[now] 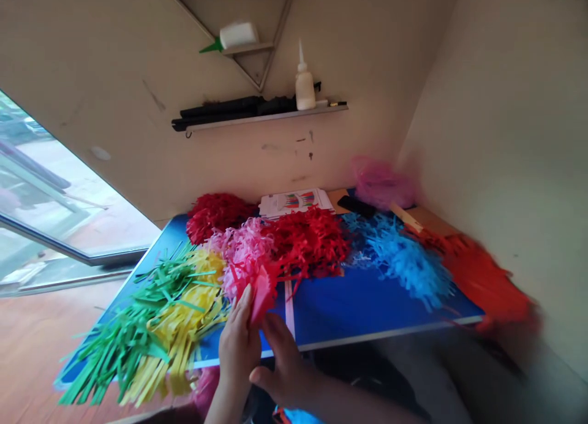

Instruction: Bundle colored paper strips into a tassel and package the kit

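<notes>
My left hand (239,335) is closed around a bright pinkish-red piece of fringed paper (263,292) above the near edge of the table. Close to the paper's lower end is my right hand (285,353), fingers stretched and thumb apart; whether its fingertips touch the paper I cannot tell. Behind the held piece lie heaps of pink paper fringe (248,243) and red paper fringe (307,237). Left of my hands, yellow paper strips (188,317) and green paper strips (133,326) hang over the table's front edge.
On the blue table (331,314) lie blue fringe (408,258), orange paper (487,283), a dark red heap (218,215), printed sheets (294,200), a black phone-like object (356,206) and a pink plastic bag (383,185). A wall shelf (275,116) holds a glue bottle (305,87).
</notes>
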Demonstrator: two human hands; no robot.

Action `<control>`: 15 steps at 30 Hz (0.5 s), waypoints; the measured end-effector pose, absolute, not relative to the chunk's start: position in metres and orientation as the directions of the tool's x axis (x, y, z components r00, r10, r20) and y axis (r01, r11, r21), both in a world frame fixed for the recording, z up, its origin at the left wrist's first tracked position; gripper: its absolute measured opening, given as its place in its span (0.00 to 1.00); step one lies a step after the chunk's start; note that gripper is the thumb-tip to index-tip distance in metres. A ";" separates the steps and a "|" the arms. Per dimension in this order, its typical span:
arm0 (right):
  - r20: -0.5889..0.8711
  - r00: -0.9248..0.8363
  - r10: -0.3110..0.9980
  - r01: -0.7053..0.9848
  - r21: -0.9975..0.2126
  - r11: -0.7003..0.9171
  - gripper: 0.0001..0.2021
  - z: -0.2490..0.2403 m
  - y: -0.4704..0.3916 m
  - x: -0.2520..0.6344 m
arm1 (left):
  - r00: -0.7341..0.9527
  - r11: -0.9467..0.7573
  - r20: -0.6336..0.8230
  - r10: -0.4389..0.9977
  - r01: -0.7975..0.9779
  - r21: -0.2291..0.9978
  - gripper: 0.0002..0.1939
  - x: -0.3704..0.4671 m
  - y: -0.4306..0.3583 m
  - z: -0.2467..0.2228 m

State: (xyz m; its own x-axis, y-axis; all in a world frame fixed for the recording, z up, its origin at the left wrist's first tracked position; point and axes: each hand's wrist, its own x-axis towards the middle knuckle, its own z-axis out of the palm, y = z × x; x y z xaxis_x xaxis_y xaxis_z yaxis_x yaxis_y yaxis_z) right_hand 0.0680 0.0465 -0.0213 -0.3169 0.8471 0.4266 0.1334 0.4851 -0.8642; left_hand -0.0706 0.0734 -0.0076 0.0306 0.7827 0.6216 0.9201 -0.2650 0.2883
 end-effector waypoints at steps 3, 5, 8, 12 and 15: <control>0.422 -0.373 0.826 0.090 -0.870 0.485 0.42 -0.018 0.038 0.068 | 0.000 -0.260 0.606 0.795 0.903 0.341 0.34 -0.067 0.062 -0.009; 0.439 -0.414 0.798 -0.022 -0.881 0.473 0.44 -0.018 0.034 0.067 | 0.024 -0.302 0.597 0.802 0.879 0.369 0.34 -0.063 0.054 -0.011; 0.368 -0.337 0.867 0.012 -0.919 0.395 0.46 -0.029 0.028 0.066 | 0.040 -0.315 0.619 0.784 0.886 0.341 0.36 -0.059 0.044 -0.013; 0.170 -0.176 0.970 0.267 -0.940 0.213 0.36 -0.041 0.023 0.069 | 0.069 -0.280 0.641 0.764 0.931 0.233 0.34 -0.059 0.039 -0.010; 0.232 -0.213 0.949 0.277 -0.917 0.287 0.34 -0.030 0.024 0.076 | 0.118 -0.283 0.632 0.766 0.945 0.166 0.31 -0.056 0.039 -0.004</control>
State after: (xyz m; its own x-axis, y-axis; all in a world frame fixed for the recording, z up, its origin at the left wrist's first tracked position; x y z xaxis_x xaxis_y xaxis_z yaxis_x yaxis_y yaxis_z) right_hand 0.0763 0.0243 -0.0304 -0.2129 0.9490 0.2324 0.2773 0.2867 -0.9170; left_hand -0.0561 0.0395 -0.0041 0.1182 0.7656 0.6324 0.9446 -0.2831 0.1662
